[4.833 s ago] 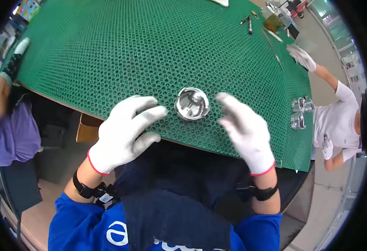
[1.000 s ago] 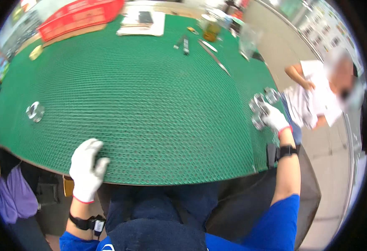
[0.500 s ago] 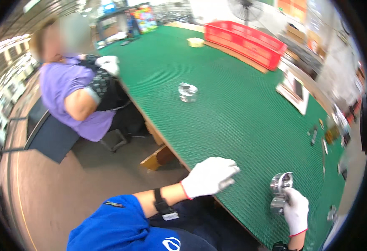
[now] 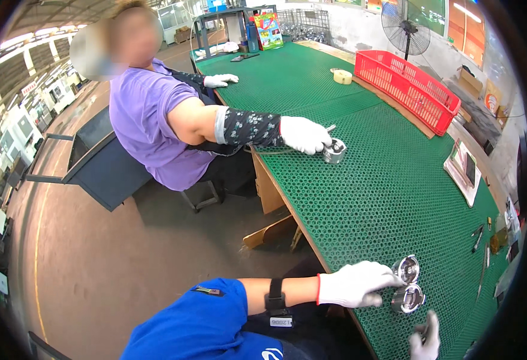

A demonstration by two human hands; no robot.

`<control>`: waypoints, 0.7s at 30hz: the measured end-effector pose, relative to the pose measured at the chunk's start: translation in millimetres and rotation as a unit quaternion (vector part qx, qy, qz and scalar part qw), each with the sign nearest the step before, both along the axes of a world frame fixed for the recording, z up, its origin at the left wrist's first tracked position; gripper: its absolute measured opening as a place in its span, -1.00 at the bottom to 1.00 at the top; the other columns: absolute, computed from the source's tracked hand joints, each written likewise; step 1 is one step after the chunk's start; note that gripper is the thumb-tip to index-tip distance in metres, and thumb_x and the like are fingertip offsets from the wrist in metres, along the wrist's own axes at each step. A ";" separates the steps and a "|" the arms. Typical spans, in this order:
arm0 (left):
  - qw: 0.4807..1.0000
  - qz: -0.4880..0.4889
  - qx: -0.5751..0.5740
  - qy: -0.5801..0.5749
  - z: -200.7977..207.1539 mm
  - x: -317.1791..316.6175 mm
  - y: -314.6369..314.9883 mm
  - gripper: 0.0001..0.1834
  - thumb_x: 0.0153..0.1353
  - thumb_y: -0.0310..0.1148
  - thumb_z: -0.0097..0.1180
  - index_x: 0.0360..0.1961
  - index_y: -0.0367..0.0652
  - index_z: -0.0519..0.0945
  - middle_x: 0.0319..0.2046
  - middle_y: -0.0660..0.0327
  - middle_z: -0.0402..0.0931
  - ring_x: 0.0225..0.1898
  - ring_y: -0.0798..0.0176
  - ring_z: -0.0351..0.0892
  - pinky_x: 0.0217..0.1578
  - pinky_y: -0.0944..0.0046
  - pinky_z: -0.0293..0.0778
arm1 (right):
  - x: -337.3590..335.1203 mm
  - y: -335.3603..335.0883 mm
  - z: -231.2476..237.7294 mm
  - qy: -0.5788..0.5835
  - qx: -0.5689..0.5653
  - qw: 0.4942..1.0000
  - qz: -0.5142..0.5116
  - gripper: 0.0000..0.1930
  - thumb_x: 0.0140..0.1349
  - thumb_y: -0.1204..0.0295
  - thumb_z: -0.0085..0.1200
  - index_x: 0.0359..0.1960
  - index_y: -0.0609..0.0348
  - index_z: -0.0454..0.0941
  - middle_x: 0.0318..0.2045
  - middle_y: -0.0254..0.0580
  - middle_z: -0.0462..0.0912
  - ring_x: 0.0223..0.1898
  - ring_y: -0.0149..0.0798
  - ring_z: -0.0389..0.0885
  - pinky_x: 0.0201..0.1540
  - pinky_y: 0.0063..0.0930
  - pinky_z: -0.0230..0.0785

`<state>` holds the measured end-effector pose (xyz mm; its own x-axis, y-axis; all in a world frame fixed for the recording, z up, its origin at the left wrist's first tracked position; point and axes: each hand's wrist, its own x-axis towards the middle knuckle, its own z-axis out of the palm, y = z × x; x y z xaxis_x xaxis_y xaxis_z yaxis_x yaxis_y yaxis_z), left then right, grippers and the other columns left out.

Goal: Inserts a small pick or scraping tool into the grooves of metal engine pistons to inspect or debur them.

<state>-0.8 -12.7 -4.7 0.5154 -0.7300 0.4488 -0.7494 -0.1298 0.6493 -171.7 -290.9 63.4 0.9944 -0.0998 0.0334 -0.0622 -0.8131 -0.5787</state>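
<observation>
Two shiny metal pistons stand side by side on the green mat near the front: a farther piston (image 4: pixel 406 269) and a nearer piston (image 4: pixel 408 298). My left hand (image 4: pixel 358 284), in a white glove, reaches in from the left with its fingers stretched out and thumb apart. Its fingertips come right up to the farther piston; whether they touch it I cannot tell. Just below the nearer piston is my right hand (image 4: pixel 425 343), also gloved, apart from it with fingers spread and nothing in them. Farther up the mat, a co-worker's gloved hand (image 4: pixel 305 135) is at another piston (image 4: pixel 335 151).
The co-worker (image 4: pixel 149 120) sits at the left table edge. At the back stand a red crate (image 4: pixel 404 90) and a tape roll (image 4: pixel 341 76). Along the right lie a white tray with a phone (image 4: pixel 464 171) and small tools (image 4: pixel 478 237). A fan (image 4: pixel 406 30) stands behind the crate.
My right hand has let go of the pistons and drawn back toward me. My left hand has moved right, up to them. The co-worker has reached out to the far piston. The view has shifted.
</observation>
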 end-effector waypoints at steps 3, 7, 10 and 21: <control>0.998 -0.052 -0.024 0.000 1.5 -2.0 -27.2 -0.13 -0.02 -0.33 0.35 0.37 -0.08 0.30 0.12 -0.02 0.40 0.09 -0.15 0.45 0.08 -0.05 0.46 | -22.0 45.1 26.7 0.167 0.309 0.918 -0.186 -0.45 0.41 0.41 -0.03 0.44 0.02 0.25 -0.12 -0.20 0.60 -0.50 -0.50 0.38 -0.53 -0.64 0.28; 0.997 -0.067 0.025 -0.003 14.3 -8.2 -43.7 -0.23 0.05 -0.32 0.34 0.33 -0.08 0.35 0.12 -0.04 0.39 0.09 -0.18 0.42 0.03 -0.06 0.47 | -42.4 34.1 -9.1 0.124 0.436 0.874 -0.177 -0.46 0.42 0.39 -0.05 0.42 0.17 0.23 -0.26 -0.27 0.56 -0.54 -0.58 0.34 -0.58 -0.76 0.21; 0.999 -0.040 -0.005 -0.005 10.3 -13.8 -63.2 -0.69 0.13 -0.32 0.26 -0.10 -0.12 0.53 -0.17 0.09 0.50 -0.18 -0.10 0.57 -0.17 -0.01 0.55 | -60.3 29.3 -21.5 0.033 0.507 0.831 -0.228 -0.43 0.44 0.33 -0.01 0.44 0.15 0.20 -0.32 -0.35 0.54 -0.57 -0.59 0.32 -0.62 -0.78 0.19; 0.993 0.047 0.087 -0.065 21.3 -30.5 3.0 -0.67 -0.18 -0.39 0.48 -0.30 -0.02 0.71 -0.14 0.10 0.59 -0.08 -0.01 0.59 -0.03 0.08 0.53 | -33.7 29.3 -59.7 -0.153 0.731 0.621 -0.239 -0.40 0.43 0.22 0.04 0.39 0.19 0.13 -0.39 -0.24 0.48 -0.64 -0.49 0.29 -0.66 -0.62 0.17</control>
<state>-31.3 -9.7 16.7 0.5316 -0.7535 0.3868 -0.8043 -0.3060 0.5094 -205.4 -261.6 3.7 0.8093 -0.5273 -0.2590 0.2012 0.6630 -0.7211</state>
